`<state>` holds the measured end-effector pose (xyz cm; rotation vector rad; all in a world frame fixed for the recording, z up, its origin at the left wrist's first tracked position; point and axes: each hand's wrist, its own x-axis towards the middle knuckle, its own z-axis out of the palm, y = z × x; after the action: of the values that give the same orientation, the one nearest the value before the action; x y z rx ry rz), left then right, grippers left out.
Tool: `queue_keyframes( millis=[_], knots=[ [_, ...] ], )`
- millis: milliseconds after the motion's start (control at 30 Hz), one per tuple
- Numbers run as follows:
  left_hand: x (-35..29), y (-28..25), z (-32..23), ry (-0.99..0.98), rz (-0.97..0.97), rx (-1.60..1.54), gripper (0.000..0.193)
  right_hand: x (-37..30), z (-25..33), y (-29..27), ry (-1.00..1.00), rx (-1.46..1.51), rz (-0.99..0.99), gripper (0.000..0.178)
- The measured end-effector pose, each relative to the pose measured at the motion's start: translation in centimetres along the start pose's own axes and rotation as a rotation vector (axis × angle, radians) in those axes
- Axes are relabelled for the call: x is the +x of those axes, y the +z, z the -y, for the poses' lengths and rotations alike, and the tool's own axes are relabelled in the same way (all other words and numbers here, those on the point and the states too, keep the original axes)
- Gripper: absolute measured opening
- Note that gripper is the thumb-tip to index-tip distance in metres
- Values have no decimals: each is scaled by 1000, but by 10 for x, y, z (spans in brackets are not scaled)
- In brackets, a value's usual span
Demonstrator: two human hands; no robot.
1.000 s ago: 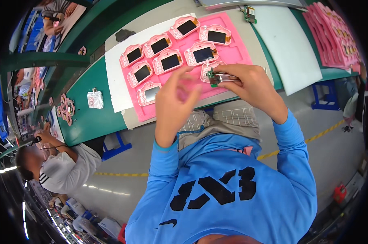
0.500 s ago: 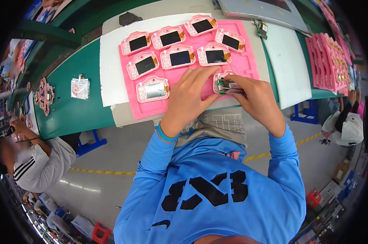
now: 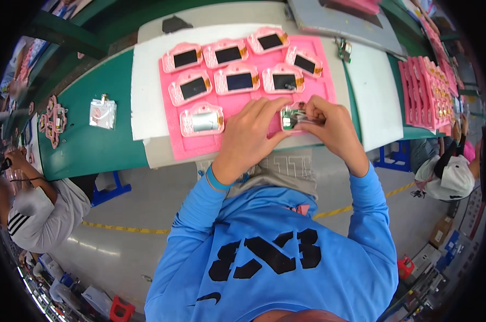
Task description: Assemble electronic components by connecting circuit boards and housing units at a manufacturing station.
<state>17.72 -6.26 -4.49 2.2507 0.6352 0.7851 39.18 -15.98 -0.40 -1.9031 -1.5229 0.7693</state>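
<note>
At the near right of the pink foam tray (image 3: 192, 147), a pink console-shaped shell (image 3: 284, 108) lies between my hands with a green circuit board (image 3: 289, 119) in it. My left hand (image 3: 252, 134) holds the shell's left side, thumb at the near edge and fingers at the far edge. My right hand (image 3: 333, 127) is closed over the right side of the board, thumb below and fingers curled above; its fingers cover that end. Left of my left hand sits a shell with a silvery screen panel (image 3: 204, 122). Several shells with dark screens (image 3: 239, 81) fill the rows behind.
A bag of small parts (image 3: 103, 114) and pink frames (image 3: 54, 122) lie on the green mat at left. A loose circuit board (image 3: 344, 50) is at back right. Upright pink trays (image 3: 422, 94) stand far right. Other people (image 3: 49, 214) sit on both sides.
My right fingers have curled inward over the board, and more of its green left part shows. The left hand keeps its hold. The whole view has shifted slightly.
</note>
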Motion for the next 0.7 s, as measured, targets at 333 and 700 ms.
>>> queue_keyframes(
  millis=[333,700],
  knots=[
    [-12,-55,-39,-83,-37,-124,59,-38,-23,-10,128,141,-291,24],
    [187,-212,174,-204,-237,-68,44,-39,-22,-10,209,56,-196,26]
  ],
)
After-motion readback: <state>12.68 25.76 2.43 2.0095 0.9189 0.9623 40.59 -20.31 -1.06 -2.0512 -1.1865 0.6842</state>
